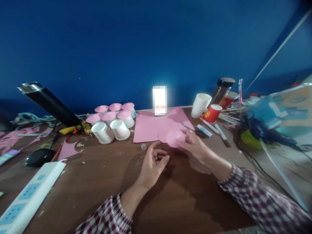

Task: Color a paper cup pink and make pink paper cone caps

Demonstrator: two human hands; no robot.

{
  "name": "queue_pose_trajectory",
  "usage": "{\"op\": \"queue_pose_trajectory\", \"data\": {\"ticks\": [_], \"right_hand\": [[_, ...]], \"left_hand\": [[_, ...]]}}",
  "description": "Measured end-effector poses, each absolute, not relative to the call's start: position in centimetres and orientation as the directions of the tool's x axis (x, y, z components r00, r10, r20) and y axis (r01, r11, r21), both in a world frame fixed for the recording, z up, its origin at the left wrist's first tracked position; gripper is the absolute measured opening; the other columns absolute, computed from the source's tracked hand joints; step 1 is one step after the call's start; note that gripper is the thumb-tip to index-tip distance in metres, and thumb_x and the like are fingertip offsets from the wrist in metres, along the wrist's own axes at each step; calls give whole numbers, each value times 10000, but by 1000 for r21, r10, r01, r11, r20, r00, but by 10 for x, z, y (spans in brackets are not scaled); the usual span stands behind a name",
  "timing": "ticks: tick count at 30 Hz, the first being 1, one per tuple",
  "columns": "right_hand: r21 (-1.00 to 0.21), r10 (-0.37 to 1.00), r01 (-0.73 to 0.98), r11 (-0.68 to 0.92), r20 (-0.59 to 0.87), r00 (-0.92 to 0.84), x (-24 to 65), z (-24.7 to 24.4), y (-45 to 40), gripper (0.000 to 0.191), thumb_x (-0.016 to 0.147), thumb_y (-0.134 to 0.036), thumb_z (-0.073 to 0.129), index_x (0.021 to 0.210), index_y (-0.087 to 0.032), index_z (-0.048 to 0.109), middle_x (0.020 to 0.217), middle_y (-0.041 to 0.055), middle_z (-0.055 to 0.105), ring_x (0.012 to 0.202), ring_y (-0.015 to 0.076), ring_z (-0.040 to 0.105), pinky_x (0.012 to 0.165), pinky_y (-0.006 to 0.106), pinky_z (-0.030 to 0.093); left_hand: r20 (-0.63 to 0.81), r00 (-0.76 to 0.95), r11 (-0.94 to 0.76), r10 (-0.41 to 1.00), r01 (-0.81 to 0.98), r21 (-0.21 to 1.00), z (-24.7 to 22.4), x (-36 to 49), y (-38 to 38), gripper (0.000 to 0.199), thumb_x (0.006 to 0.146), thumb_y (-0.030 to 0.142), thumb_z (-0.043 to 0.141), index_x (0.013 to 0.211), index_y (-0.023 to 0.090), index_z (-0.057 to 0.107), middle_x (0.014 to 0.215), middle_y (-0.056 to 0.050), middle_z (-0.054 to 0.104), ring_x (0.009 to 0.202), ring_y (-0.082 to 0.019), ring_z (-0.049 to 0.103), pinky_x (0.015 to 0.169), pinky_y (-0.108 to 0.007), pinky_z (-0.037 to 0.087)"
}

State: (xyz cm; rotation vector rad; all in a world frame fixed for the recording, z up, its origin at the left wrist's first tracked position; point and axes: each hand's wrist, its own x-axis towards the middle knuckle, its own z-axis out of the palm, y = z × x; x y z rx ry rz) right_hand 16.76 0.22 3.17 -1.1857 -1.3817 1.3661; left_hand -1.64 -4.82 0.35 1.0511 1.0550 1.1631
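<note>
A pink paper circle (173,139), blurred by motion, is held between the thumb and fingers of my right hand (195,146), over the front edge of the pink paper sheets (148,126). To its left, my left hand (154,164) hovers above the brown table, fingers loosely curled, thumb apart, nothing visible in it. Another round pink piece (162,137) shows partly behind the held circle. A small clear cap (143,147) lies beside my left fingertips. Scissors (187,126) rest on the sheets near my right hand, next to a white-and-blue glue tube (204,130).
Several upturned paper cups with pink cone tops (109,116) stand at back left, two bare white cups (120,130) in front. A power strip (36,191) and black bottle (51,104) lie left. Right are a white cup (201,105), red cup (212,113) and glue gun (270,133).
</note>
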Motion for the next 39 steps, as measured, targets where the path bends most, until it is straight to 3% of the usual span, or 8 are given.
{"op": "queue_pose_trajectory", "data": {"ticks": [4,6,7,10,17,26,33,39], "right_hand": [[-944,989,313,104,66,-131,177,40,45,419,783,-268,641,1165,-160,507,968,82,661,807,191,620,689,315,516],[-843,990,518,142,109,-93,177,39,70,436,793,-243,603,1202,-141,490,971,92,655,794,196,621,676,318,512],[-756,988,637,154,121,-96,176,37,82,459,800,-242,585,1232,-133,475,981,93,652,807,202,625,683,321,513],[-677,986,718,164,137,-95,168,31,110,535,769,-201,597,1276,-97,463,1141,149,607,961,237,611,787,348,503],[-482,986,861,165,106,-130,156,34,128,588,789,-215,608,1342,-102,442,1300,188,554,1109,294,578,890,371,460],[-244,985,960,135,137,-103,163,39,114,491,865,-228,526,1347,-181,445,1279,184,541,987,325,635,741,386,476],[-221,973,955,198,163,-164,166,38,108,397,919,-217,424,1305,-155,496,1381,199,457,1028,315,613,758,381,476],[-275,927,885,376,119,-356,152,33,83,393,938,-352,492,1271,-151,544,1182,130,657,990,224,639,822,293,461]], "left_hand": [[-71,83,77,994,-64,995,-2,-16,-48,588,767,294,689,1256,177,384,873,-23,601,762,-136,580,668,-262,492],[-62,103,63,993,-9,998,-2,-16,-49,585,783,276,663,1282,178,374,887,-27,602,762,-134,572,665,-258,483],[-57,110,55,992,18,998,-2,-16,-49,580,790,266,650,1290,177,371,896,-29,601,762,-132,568,665,-258,479],[-46,128,37,991,65,997,-3,-16,-51,568,800,240,626,1299,170,362,921,-37,598,757,-125,560,665,-255,469],[-38,132,31,991,54,998,-7,-16,-50,585,779,238,644,1302,197,385,905,-19,584,733,-116,555,638,-238,454],[-31,116,21,993,81,997,-6,-13,-51,524,786,209,627,1267,183,420,918,-32,594,742,-119,557,652,-246,458],[-53,104,48,993,49,998,-3,-12,-51,506,762,200,647,1228,174,450,901,-30,591,729,-118,546,642,-243,451],[-48,121,42,992,48,998,-1,-14,-52,470,785,223,632,1219,170,460,924,-43,586,741,-119,549,645,-241,454]]}}
